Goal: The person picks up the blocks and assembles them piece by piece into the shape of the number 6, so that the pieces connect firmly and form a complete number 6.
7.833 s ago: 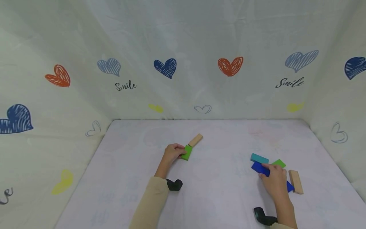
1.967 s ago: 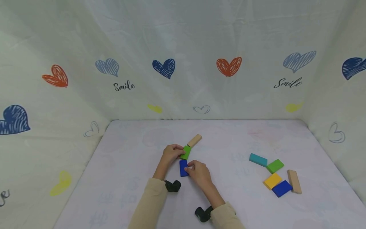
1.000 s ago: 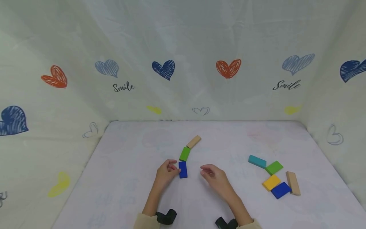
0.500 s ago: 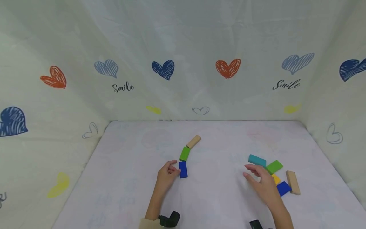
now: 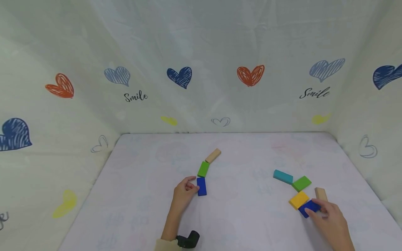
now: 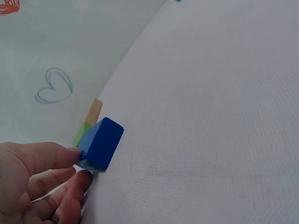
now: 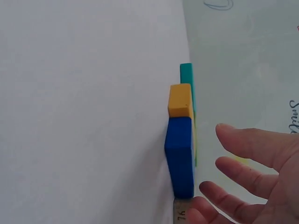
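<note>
My left hand (image 5: 184, 191) rests beside a blue block (image 5: 201, 186), its thumb tip touching the block's left edge and the other fingers loosely bent. That block ends a curved line with a green block (image 5: 203, 169) and a plain wooden block (image 5: 213, 156). In the left wrist view the thumb meets the blue block's (image 6: 105, 143) side. At the right, my right hand (image 5: 333, 219) hovers over a second blue block (image 5: 306, 210), thumb and fingers spread apart. The right wrist view shows a gap between the fingers and this blue block (image 7: 180, 156).
Touching the second blue block is a yellow block (image 5: 298, 200); a green block (image 5: 302, 183) and a teal block (image 5: 283, 176) lie behind it. A wooden block (image 5: 320, 193) is partly hidden by my right hand. A cloth wall (image 5: 201, 104) rises behind the white table (image 5: 245, 216).
The blue block now at the line's near end came from the right group. My right hand released it and moved right to the second blue block; my left moved from the green block to it.
</note>
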A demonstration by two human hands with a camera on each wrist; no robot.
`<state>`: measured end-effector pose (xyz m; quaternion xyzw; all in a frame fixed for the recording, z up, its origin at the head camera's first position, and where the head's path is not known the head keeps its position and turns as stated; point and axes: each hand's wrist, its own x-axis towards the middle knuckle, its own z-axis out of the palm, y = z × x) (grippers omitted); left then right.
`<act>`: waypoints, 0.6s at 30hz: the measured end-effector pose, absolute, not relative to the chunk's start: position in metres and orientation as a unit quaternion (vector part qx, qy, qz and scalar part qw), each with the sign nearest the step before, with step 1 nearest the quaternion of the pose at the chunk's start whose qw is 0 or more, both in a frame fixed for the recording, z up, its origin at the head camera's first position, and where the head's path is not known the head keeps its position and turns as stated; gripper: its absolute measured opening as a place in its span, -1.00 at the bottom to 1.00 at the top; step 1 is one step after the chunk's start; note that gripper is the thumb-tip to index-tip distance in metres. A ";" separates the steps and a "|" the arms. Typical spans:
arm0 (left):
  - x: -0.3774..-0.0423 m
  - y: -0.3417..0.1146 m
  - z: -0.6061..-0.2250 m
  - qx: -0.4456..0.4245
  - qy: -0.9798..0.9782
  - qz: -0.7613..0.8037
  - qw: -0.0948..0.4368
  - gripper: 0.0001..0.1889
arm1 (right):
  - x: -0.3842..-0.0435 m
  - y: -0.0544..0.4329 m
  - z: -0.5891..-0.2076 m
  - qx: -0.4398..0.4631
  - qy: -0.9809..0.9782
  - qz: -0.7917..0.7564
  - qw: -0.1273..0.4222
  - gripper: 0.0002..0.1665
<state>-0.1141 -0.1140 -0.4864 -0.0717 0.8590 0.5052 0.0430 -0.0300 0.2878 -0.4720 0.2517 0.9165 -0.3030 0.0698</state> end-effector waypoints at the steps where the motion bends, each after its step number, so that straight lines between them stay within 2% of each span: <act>1: -0.114 -0.114 -0.486 -0.072 0.859 0.505 0.043 -0.59 | -0.029 0.290 -0.475 0.261 0.913 -0.304 0.076 -0.19; 8: -0.113 -0.114 -0.485 -0.068 0.862 0.501 0.045 -0.62 | -0.027 0.291 -0.486 0.281 0.906 -0.301 0.092 0.06; 18: -0.113 -0.114 -0.485 -0.063 0.865 0.496 0.046 -0.62 | -0.040 0.287 -0.483 0.218 0.930 -0.269 0.119 0.26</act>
